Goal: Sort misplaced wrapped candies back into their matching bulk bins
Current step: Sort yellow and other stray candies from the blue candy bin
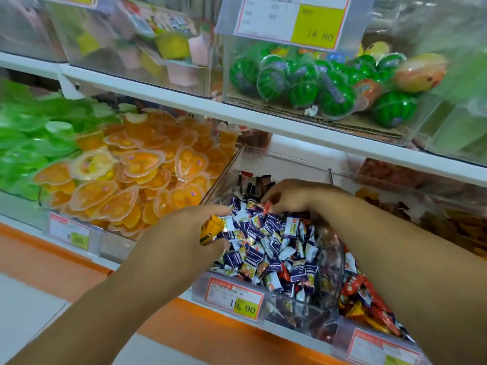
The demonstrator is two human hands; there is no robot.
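**Strays in hand, none rebinned yet**

Lower centre, the near price tag (234,299) reads 19.90. My left hand (184,233) curls round yellow candies (209,229). My right hand (287,196), farther into the purple-and-white bin (226,169), pinches a red candy (267,206). I judge both still need rebinning. Upper right, a far tag (320,35) reads 18.80.

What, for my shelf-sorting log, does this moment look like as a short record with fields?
place: shop shelf of clear bulk bins
working bin: purple-and-white candies, price tag reading 19.90
left hand: holds yellow wrapped candies at the pile's left edge
right hand: pinches a red wrapped candy at the back of the pile
left neighbour: orange jelly cups
right neighbour: red wrapped candies
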